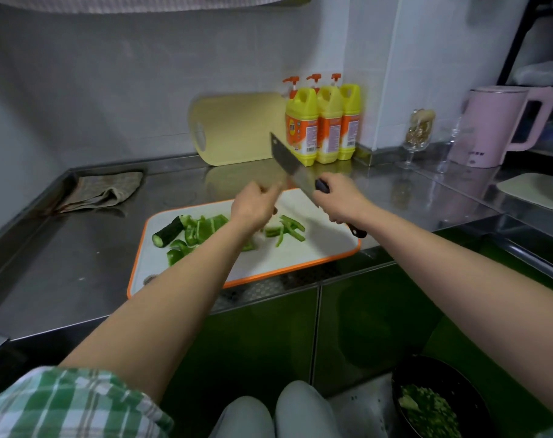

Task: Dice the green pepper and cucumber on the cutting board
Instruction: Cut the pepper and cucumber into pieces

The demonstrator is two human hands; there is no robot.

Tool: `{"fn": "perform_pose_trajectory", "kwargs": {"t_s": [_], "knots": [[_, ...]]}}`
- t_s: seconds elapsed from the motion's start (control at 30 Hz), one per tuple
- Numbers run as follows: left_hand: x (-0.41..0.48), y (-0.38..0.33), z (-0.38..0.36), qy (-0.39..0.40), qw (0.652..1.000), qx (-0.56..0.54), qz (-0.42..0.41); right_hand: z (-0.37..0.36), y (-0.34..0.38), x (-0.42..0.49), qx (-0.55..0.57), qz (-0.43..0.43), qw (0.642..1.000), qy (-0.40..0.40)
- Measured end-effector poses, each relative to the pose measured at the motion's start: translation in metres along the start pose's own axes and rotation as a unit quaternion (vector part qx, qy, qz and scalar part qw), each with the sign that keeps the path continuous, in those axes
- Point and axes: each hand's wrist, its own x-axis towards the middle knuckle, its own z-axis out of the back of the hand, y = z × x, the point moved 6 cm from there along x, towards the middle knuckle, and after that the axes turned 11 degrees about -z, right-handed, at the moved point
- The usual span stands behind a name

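Green pepper strips [193,232] and a cucumber stub [168,231] lie on the white, orange-rimmed cutting board [316,248]. The right hand [340,200] clasps the cleaver [289,165] by its handle, blade raised. The left hand [253,205] is blurred just beside the edge, and I cannot tell its grip. I judge a nicked finger likely if either hand slips. Behind, I see a steel counter [79,273], 3 detergent bottles [324,121] and a pink kettle [496,128].

Cutting board [316,245] at counter [63,248] front edge. Cucumber piece [168,231] on its left end, pepper chunks [193,230] just right of it, pepper strips [289,229] mid-board. Cleaver [289,167] above rear edge. Cloth [104,191] rear-left; second board [237,128], bottles [324,121], kettle [496,124] behind.
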Motion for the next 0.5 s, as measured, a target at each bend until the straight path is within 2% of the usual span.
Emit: {"fn": "perform_pose_trajectory", "kwargs": {"t_s": [0.03, 0.07, 0.13, 0.17, 0.37, 0.5], "knots": [[-0.001, 0.002, -0.004, 0.037, 0.989, 0.137, -0.039, 0.003, -0.008, 0.003, -0.002, -0.029, 1.0, -0.001], [-0.003, 0.004, -0.009, 0.08, 0.962, 0.251, -0.073, 0.003, -0.015, 0.004, -0.011, -0.054, 0.998, 0.009], [-0.007, 0.011, -0.023, 0.147, 0.904, 0.384, -0.118, -0.001, -0.026, 0.004, -0.031, -0.092, 0.994, 0.04], [-0.009, 0.013, -0.027, 0.158, 0.892, 0.405, -0.124, -0.005, -0.031, 0.004, -0.039, -0.107, 0.992, 0.056], [-0.001, 0.019, -0.027, 0.159, 0.889, 0.392, -0.174, -0.022, -0.033, 0.004, -0.094, -0.138, 0.979, 0.12], [0.003, 0.021, -0.026, 0.147, 0.904, 0.34, -0.213, -0.024, -0.029, 0.005, -0.105, -0.147, 0.973, 0.143]]}}
